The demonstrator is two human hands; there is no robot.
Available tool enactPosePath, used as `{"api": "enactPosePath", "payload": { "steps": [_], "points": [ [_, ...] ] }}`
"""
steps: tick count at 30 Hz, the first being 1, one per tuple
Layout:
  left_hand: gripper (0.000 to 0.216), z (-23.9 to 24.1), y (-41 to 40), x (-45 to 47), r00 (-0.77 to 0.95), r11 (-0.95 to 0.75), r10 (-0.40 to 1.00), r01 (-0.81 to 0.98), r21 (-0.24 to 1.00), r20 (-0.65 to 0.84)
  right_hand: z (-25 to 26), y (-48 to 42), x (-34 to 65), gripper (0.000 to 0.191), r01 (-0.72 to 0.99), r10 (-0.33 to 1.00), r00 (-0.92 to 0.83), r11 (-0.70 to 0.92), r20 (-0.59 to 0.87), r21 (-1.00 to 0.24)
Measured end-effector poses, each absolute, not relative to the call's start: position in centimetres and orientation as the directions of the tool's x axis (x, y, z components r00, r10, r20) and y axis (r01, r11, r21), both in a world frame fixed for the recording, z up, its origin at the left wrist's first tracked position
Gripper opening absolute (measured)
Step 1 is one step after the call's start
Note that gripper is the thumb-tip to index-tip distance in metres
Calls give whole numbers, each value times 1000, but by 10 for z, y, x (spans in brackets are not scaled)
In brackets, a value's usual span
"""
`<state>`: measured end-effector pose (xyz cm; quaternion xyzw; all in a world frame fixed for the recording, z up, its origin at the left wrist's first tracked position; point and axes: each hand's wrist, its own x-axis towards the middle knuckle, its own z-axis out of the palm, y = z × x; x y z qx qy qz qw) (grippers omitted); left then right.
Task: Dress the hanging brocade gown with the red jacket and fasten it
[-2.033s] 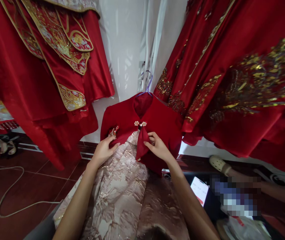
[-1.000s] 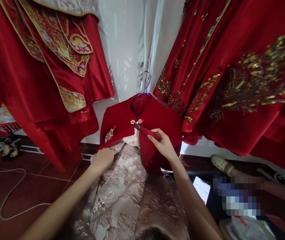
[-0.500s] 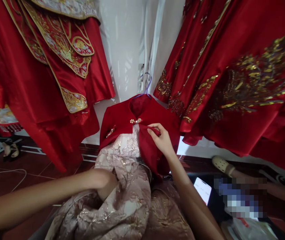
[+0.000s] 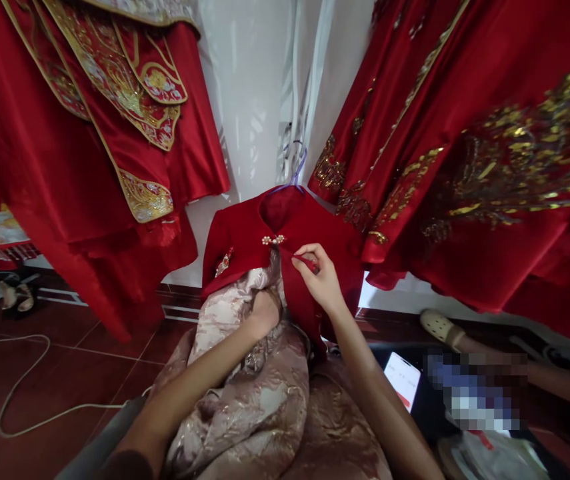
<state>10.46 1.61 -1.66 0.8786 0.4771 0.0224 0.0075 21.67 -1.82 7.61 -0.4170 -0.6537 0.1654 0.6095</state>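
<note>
A small red jacket (image 4: 245, 237) hangs on a purple hanger (image 4: 297, 170) in front of me, fastened at the collar by a pearl clasp (image 4: 273, 239). Under it lies a pale pink and gold brocade dress (image 4: 245, 393), spilling down toward me. My right hand (image 4: 319, 280) pinches the jacket's right front edge just below the clasp. My left hand (image 4: 263, 313) reaches up inside the jacket against the brocade, its fingers hidden by the cloth. A jewelled brooch (image 4: 223, 262) sits on the jacket's left front.
Red robes with gold embroidery hang at the left (image 4: 89, 133) and the right (image 4: 465, 153). A white cable (image 4: 19, 393) loops over the dark red floor. A phone (image 4: 402, 380) and another person's shoe (image 4: 437, 327) lie at the lower right.
My left hand let go of the jacket's left front, swept down and left over the brocade, then came back up under the jacket. My right hand kept its pinch on the edge.
</note>
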Motion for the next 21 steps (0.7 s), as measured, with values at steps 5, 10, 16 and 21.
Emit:
{"api": "enactPosePath", "payload": {
  "steps": [5,10,16,21],
  "points": [
    [27,-1,10,116,566,-563,824,821,93,-7,71,-24,214,12,345,788,-100,600,608,-722],
    [28,69,3,51,915,-575,387,336,746,-114,63,-19,218,16,433,822,-65,533,565,-727],
    [22,68,49,-11,14,-550,816,325,769,578,70,-27,210,24,328,882,-202,470,425,-819],
    [49,13,84,-7,-84,-457,823,492,741,562,74,-26,202,27,181,869,-299,457,394,-871]
  ]
}}
